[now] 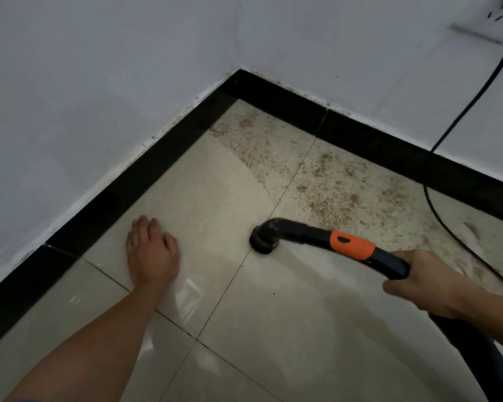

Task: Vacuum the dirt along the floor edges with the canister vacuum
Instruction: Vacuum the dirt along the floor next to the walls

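The left forearm (93,340) comes in from the lower left of the frame, and the left hand (151,253) lies flat on the tiled floor (288,329), fingers stretched out and holding nothing. At the right edge the right hand (418,282) has its fingers closed around the black curved handle of the vacuum wand (331,239), just behind the orange collar (353,245). The round nozzle (264,241) sits on the floor near the centre. The canister itself is not in view; only the thick hose (482,352) goes out at the lower right. The brown dirt (317,175) lies in the upper right part, along the black skirting (360,134), well apart from the nozzle. The wand looks like stiff, light plastic, so one hand at the bend should guide it; the hose is flexible and may pull back. A power cord (462,111) hangs down the wall and could catch.
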### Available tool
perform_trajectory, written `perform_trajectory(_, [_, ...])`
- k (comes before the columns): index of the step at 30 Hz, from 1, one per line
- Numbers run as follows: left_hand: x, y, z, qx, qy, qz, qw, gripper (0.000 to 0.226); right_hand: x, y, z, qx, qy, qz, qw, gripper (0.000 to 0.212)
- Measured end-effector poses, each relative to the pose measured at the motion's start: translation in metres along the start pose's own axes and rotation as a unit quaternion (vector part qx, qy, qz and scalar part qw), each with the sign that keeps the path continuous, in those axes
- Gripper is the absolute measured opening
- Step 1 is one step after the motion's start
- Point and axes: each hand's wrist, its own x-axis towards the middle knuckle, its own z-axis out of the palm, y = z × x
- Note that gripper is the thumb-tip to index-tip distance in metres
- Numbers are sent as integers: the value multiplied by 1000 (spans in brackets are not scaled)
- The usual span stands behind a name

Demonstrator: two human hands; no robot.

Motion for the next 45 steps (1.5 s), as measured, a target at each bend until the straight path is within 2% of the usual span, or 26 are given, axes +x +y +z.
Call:
perform_trajectory(3, [0, -1, 1, 1, -2, -4, 1000, 58, -7, -9, 22, -59, -50, -51, 996, 10])
perform_trajectory(5, [0, 0, 0, 3, -6, -2, 1000, 59, -3, -14, 30, -57, -15, -46, 997, 11])
perform_trajectory(7, [0, 0, -1, 7, -7, -3, 1000, 59, 11, -22, 27, -29, 48, -20, 998, 13])
perform_trajectory(9, [0, 1, -2, 12, -4, -5, 1000, 59, 24, -35, 19, 4, 73, -32, 997, 16])
perform_trajectory(12, [0, 2, -3, 20, -5, 0, 1000, 59, 33, -54, 14, 87, 26, -100, 991, 23])
perform_trajectory(14, [2, 1, -3, 26, -10, -3, 1000, 59, 34, -56, 13, 122, 8, -107, 987, 23])
perform_trajectory(19, [3, 2, -1, 24, -2, -5, 1000, 59, 31, -20, 7, 92, 59, -50, 993, 21])
perform_trajectory(23, [2, 3, -2, 36, 3, -1, 999, 59, 49, -16, -2, 122, 97, -21, 988, 21])
perform_trajectory(26, [3, 11, 1, 47, -12, -19, 999, 52, 73, -35, -1, 155, 100, -27, 982, 21])
perform_trajectory(31, [9, 45, 7, 15, -44, -122, 992, 58, 119, -81, -9, 164, 106, -36, 980, 29])
perform_trajectory(40, [9, 45, 22, 56, -5, -107, 993, 66, 213, -152, -39, 176, 114, -34, 977, 28])
perform_trajectory(45, [9, 46, 20, 72, -19, -107, 991, 65, 245, -185, -35, 205, 118, -32, 971, 29])
